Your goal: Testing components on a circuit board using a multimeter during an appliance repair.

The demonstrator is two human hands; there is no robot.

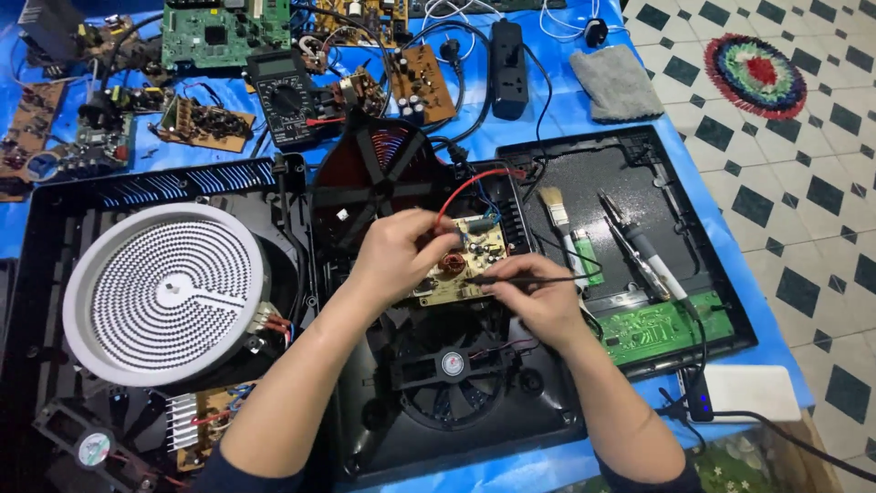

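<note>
My left hand (400, 254) pinches a red wire (464, 187) over a beige circuit board (464, 263) inside an opened black cooker housing (456, 429). On the board's right side, my right hand (537, 294) holds a thin black probe (511, 279), its tip touching the board. A copper coil disc (383, 169) is tilted up behind the board. A black fan (453, 376) sits in the housing below my hands.
A round white heating plate (164, 292) lies at left. A black lid (639, 228) at right carries a brush (554, 208), a soldering iron (643, 246) and a green board (657, 324). A multimeter (285, 96), loose boards and a power strip (508, 68) lie behind.
</note>
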